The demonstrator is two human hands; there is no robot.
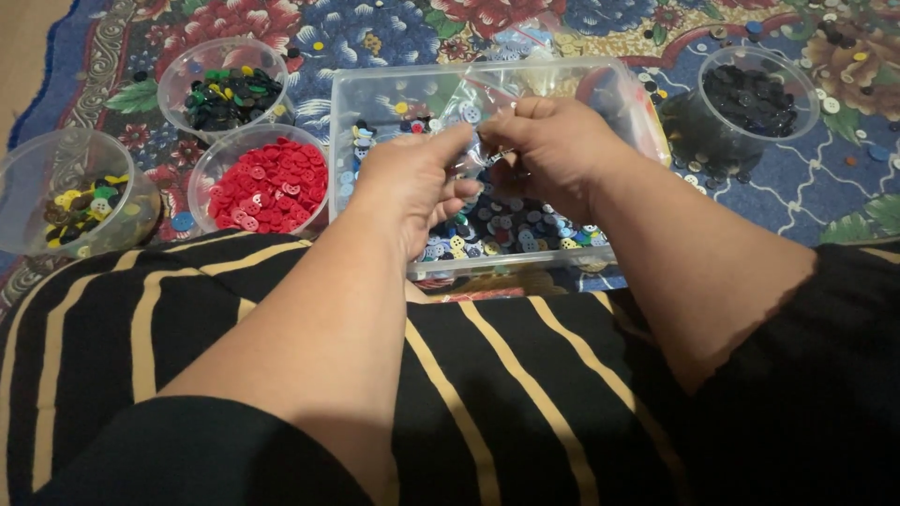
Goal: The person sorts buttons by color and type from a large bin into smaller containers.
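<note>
Both hands meet over the middle of a clear rectangular plastic box (375,103) of mixed buttons that sits on a patterned carpet (825,187) just past the person's lap. The left hand (412,183) has its thumb and forefinger pinched together on the edge of a thin clear plastic bag (492,89), and the right hand (553,150) has its grip curled closed on the same bag, knuckles nearly touching the left. The bag rises crumpled from the box toward its far wall. The box's near rim lies close against the striped black garment (487,394) over the knees, so little room remains on that side. To the left, three round clear tubs stand near one another: one of red buttons (267,186) almost touching the box's left wall, one of dark and green buttons (230,94) behind it, and one of yellow and dark buttons (84,201) at the carpet's left edge. To the right, a tub of black buttons (750,94) stands a little apart from the box, with loose buttons (830,105) scattered on the carpet around it.
</note>
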